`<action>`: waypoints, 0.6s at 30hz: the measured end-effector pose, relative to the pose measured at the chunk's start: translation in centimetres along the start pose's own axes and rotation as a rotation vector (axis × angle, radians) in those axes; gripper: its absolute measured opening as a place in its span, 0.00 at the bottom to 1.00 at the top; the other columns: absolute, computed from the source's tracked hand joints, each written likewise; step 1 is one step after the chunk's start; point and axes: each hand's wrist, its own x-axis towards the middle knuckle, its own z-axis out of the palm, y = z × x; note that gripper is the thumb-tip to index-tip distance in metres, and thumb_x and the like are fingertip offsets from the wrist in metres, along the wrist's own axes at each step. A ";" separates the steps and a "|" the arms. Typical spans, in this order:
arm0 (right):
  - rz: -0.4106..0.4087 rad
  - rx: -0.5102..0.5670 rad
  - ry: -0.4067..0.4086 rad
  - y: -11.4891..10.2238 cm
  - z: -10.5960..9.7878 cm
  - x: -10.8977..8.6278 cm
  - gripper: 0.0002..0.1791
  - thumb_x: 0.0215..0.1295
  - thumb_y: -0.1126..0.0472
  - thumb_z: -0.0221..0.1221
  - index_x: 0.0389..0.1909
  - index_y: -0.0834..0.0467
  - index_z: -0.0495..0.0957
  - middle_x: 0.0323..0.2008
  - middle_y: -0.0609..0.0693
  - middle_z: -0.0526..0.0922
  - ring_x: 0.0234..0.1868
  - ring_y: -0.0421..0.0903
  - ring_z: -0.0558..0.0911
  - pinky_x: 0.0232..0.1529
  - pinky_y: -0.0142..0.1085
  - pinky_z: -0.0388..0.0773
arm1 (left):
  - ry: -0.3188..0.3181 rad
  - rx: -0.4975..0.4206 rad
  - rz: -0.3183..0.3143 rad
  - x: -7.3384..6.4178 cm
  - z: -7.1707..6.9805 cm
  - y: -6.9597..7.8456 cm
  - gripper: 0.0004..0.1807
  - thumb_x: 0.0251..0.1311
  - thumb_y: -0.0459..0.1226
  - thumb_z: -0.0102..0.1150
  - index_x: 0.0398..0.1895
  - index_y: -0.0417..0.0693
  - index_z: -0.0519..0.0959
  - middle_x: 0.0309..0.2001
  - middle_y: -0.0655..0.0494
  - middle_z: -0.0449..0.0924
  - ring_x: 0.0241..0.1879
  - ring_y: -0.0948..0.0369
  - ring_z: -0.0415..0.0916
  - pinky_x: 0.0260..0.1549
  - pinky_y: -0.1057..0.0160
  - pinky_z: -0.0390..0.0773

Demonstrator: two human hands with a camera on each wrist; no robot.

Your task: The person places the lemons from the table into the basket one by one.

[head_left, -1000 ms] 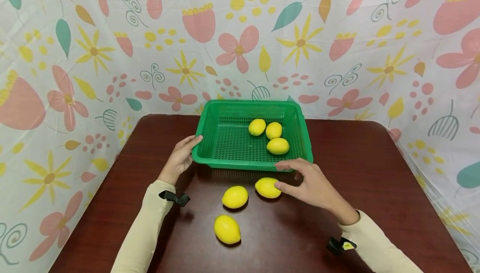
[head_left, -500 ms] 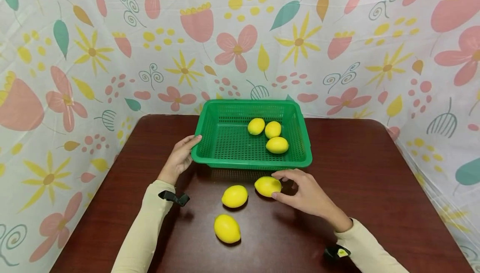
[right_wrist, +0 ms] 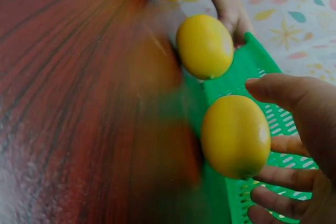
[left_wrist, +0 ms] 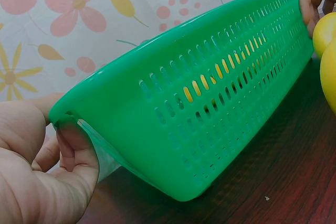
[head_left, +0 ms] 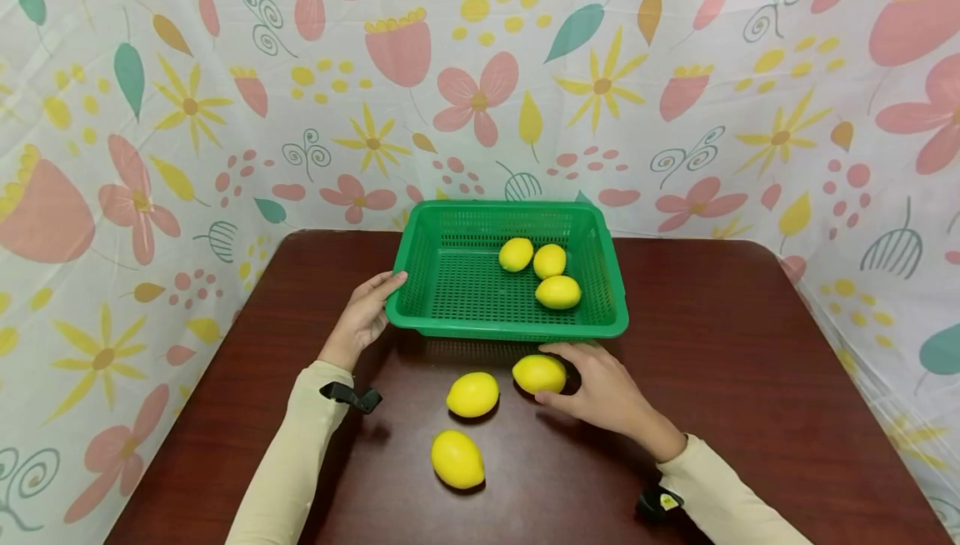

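My left hand [head_left: 363,318] grips the left rim of a green plastic basket [head_left: 510,331], thumb on top and fingers curled beneath it in the left wrist view. Three lemons lie inside the basket, toward its right side. In front of it, my right hand [head_left: 600,388] reaches around a lemon [head_left: 539,374] on the table, thumb on the near side and fingers on the far side. The right wrist view shows the thumb held apart from this lemon [right_wrist: 235,137], with the fingers spread behind it. A second lemon [head_left: 472,395] and a third [head_left: 457,459] lie to the left.
The dark reddish-brown table [head_left: 712,345] has rounded back corners. A white floral cloth [head_left: 480,53] hangs behind and along both sides. Each sleeved forearm wears a black wrist strap [head_left: 351,396].
My right hand has moved left and slightly down from the basket's front rim, bringing its thumb and fingers around the nearest lemon. My left hand, the basket and the lemons stay put.
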 end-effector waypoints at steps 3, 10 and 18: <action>-0.008 -0.031 0.000 -0.2 0.3 0.2 0.37 0.52 0.38 0.76 0.60 0.51 0.81 0.55 0.49 0.84 0.54 0.53 0.81 0.50 0.52 0.82 | -0.001 0.000 -0.001 0.0 0.0 0.0 0.29 0.74 0.44 0.60 0.70 0.39 0.66 0.46 0.54 0.80 0.40 0.64 0.84 0.41 0.67 0.85; -0.032 -0.083 -0.006 -0.6 0.8 0.8 0.36 0.51 0.41 0.77 0.59 0.53 0.82 0.52 0.51 0.86 0.48 0.51 0.81 0.44 0.47 0.81 | 0.001 -0.005 0.005 0.0 0.0 0.1 0.28 0.75 0.43 0.59 0.70 0.38 0.66 0.46 0.53 0.80 0.40 0.64 0.85 0.41 0.67 0.86; -0.035 -0.090 -0.012 -0.5 1.2 0.8 0.33 0.51 0.42 0.77 0.57 0.50 0.83 0.49 0.48 0.86 0.47 0.49 0.80 0.42 0.45 0.79 | -0.002 -0.014 0.007 0.0 -0.1 -0.1 0.28 0.75 0.43 0.59 0.69 0.38 0.66 0.45 0.53 0.80 0.39 0.63 0.85 0.39 0.68 0.86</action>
